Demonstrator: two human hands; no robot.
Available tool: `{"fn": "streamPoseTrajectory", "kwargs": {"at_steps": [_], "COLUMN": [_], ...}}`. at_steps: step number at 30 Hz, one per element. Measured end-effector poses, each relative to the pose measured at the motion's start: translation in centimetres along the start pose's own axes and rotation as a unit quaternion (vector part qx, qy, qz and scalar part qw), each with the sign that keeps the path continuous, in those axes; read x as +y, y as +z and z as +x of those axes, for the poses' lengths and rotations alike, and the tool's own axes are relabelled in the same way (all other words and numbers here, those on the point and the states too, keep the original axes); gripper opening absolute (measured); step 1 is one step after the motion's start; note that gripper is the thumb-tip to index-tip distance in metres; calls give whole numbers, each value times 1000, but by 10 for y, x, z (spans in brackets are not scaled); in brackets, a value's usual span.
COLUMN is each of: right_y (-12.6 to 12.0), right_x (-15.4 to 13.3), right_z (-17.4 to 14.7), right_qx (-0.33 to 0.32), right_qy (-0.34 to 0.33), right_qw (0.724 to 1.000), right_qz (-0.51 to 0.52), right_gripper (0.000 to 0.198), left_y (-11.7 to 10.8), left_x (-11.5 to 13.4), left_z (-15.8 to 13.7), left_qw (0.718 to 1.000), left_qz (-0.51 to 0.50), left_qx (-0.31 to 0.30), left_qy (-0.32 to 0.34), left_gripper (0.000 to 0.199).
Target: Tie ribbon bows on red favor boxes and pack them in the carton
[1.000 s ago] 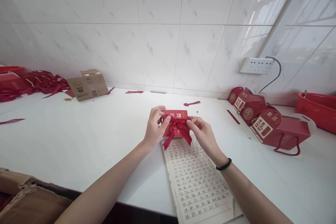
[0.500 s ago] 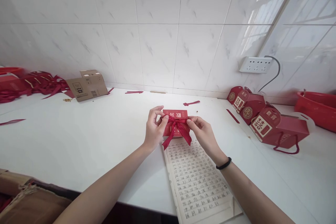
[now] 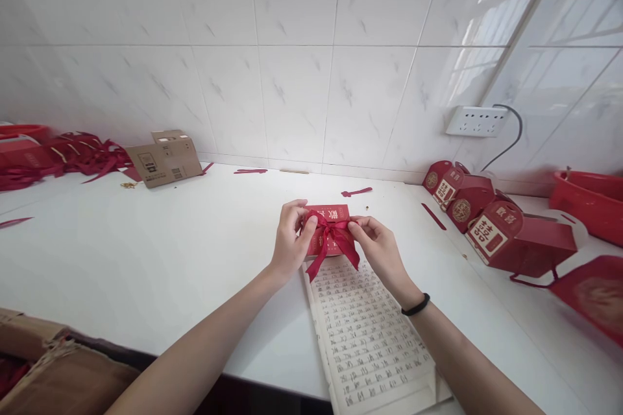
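Observation:
A small red gift box point(image 3: 335, 211) with gold lettering lies at the top end of a notebook point(image 3: 370, 331) filled with handwritten numbers. Across the box a dark red ribbon point(image 3: 335, 233) is tied in a bow, its two tails hanging toward me. My left hand point(image 3: 293, 237) pinches the bow's left loop between thumb and fingers. On the other side, my right hand point(image 3: 379, 249), with a black band on its wrist, pinches the right loop. Part of the box is hidden under the bow and my fingers.
Several red gift boxes point(image 3: 525, 237) stand at the right, near a red basin point(image 3: 591, 201). Folded cardboard point(image 3: 168, 161) and a heap of ribbons point(image 3: 92, 154) lie at the back left. A cardboard carton point(image 3: 73, 376) is at the front left, below the white table point(image 3: 185, 259).
Another red box has come into view at the right edge, blurred. Both hands still pinch the bow's loops, and the bow looks slightly shifted.

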State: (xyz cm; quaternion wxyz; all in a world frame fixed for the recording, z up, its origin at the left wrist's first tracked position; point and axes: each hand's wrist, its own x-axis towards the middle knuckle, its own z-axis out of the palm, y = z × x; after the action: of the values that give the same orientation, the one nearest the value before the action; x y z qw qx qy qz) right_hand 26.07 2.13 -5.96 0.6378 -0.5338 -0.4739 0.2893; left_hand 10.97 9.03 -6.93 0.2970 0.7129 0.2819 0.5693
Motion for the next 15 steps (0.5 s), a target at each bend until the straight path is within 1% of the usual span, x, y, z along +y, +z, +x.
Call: {"fn": "streamPoseTrajectory", "kwargs": {"at_steps": [7, 10, 15], "right_y": [0, -1, -1], "right_x": [1, 1, 3], "right_z": [0, 1, 1], "right_qx": [1, 0, 0], "right_qy": [5, 4, 3], "right_qw": [1000, 1000, 1000], "right_qz": [-1, -1, 1], "right_gripper": [43, 41, 38], "left_y": [0, 0, 2], "left_x": [1, -1, -2], "left_z": [0, -1, -2], "left_qw": [1000, 1000, 998], "left_qz": [-6, -15, -55], "left_qx": [3, 13, 25], "left_qy": [17, 21, 5], "left_gripper": [13, 10, 10]}}
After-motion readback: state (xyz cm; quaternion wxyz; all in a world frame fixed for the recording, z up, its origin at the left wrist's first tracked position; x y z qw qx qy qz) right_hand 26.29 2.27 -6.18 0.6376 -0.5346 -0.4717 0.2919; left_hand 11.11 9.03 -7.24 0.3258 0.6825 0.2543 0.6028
